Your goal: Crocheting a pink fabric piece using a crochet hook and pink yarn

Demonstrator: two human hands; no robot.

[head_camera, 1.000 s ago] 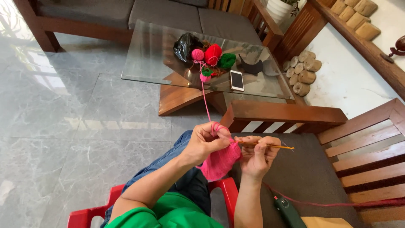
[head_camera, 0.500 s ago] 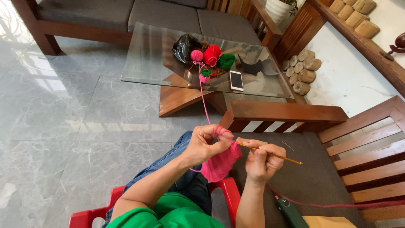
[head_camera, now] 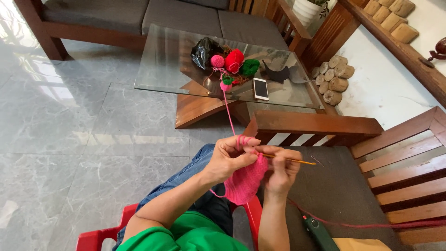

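Grey marble floor tiles (head_camera: 69,139) spread out to the left of both hands, wide and bare up to the grey-cushioned wooden sofa (head_camera: 153,18) far ahead. Just beyond the hands stands one glass-topped wooden coffee table (head_camera: 167,69), carrying three yarn balls: a pink ball (head_camera: 217,61), a red ball (head_camera: 234,60) and a green ball (head_camera: 250,67), plus one black plastic bag (head_camera: 203,50) and one white smartphone (head_camera: 260,88). The left hand (head_camera: 230,155) is closed, pinching the pink crocheted piece (head_camera: 245,182), which hangs below both hands. The right hand (head_camera: 281,169) is clamped on one slim yellow crochet hook (head_camera: 297,161). A pink yarn strand (head_camera: 228,111) runs forward to the table. The wooden bench armrest (head_camera: 316,126) lies close ahead of the right hand.
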